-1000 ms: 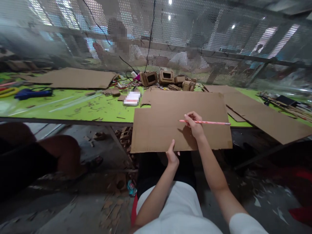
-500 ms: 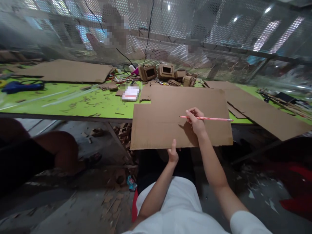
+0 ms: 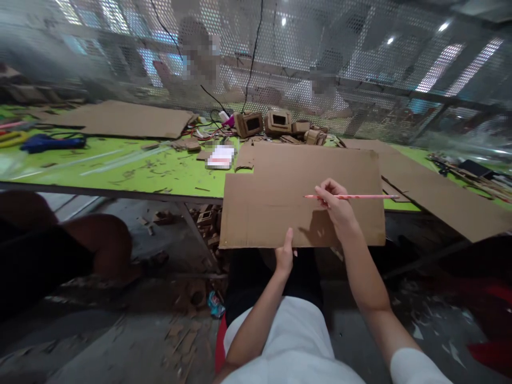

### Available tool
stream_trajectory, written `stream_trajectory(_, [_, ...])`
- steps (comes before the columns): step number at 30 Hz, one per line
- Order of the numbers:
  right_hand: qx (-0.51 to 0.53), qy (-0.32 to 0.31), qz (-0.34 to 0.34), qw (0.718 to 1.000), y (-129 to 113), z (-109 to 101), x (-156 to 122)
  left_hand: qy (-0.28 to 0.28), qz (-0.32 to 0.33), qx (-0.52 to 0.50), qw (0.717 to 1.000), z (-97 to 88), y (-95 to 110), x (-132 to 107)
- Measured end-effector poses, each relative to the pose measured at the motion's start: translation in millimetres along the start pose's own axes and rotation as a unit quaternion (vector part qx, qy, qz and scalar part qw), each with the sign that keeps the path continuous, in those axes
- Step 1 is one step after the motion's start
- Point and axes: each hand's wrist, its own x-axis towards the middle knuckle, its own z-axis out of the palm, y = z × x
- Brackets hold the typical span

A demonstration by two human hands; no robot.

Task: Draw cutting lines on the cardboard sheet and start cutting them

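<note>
A large brown cardboard sheet (image 3: 276,192) with a notch cut from its upper left corner rests half on the green table (image 3: 120,170) and juts out toward me. My left hand (image 3: 285,255) pinches its near edge, thumb on top. My right hand (image 3: 338,205) hovers over the sheet's right half, closed on a pink pencil (image 3: 360,197) that lies level, tip pointing left.
Another big cardboard sheet (image 3: 120,120) lies at the back left, more sheets (image 3: 436,186) at the right. Small cardboard boxes (image 3: 276,124) and wires sit at the table's far edge. A blue tool (image 3: 52,143) lies at far left. A person's knee (image 3: 96,240) is beside me, left.
My right hand with the pencil has drifted slightly right over the sheet. My left hand stays on the near edge. The view shifted a little.
</note>
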Motion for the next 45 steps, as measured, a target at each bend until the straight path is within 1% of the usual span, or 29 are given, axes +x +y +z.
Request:
stream_trajectory(2, [0.000, 0.016, -0.020, 1.000, -1, 1, -5, -0.003, -0.003, 0.005, 1.000, 0.9, 0, 0])
stream_trajectory(5, [-0.015, 0.031, -0.035, 0.999, 4, 4, -9, -0.005, -0.012, 0.015, 1.000, 0.8, 0, 0])
stream_trajectory(11, [-0.047, 0.071, -0.065, 0.994, 25, 11, -5, -0.005, -0.020, 0.023, 1.000, 0.3, -1, 1])
stream_trajectory(15, [-0.066, 0.093, -0.081, 0.990, 29, 15, -6, -0.010, -0.025, 0.023, 0.999, 1.0, 1, 1])
stream_trajectory(18, [-0.075, 0.092, -0.083, 0.989, 27, 15, -6, -0.013, -0.026, 0.024, 0.999, 1.4, 2, 1])
stream_trajectory(24, [-0.082, 0.063, -0.068, 0.992, 24, 12, 1, -0.015, -0.029, 0.029, 0.999, 1.2, 4, 1])
stream_trajectory(33, [-0.072, 0.072, -0.060, 0.993, 27, 12, 6, -0.021, -0.057, 0.065, 0.996, -6.2, 1, 5])
stream_trajectory(39, [-0.048, 0.056, -0.059, 0.996, 19, 8, -3, -0.022, -0.061, 0.068, 0.996, -5.9, 1, 5])
stream_trajectory(42, [-0.043, 0.059, -0.072, 0.995, 15, 5, -9, -0.021, -0.058, 0.063, 0.996, -4.9, 1, 4])
stream_trajectory(45, [-0.039, 0.060, -0.092, 0.993, 18, 3, -9, -0.019, -0.059, 0.062, 0.996, -4.3, 2, 4])
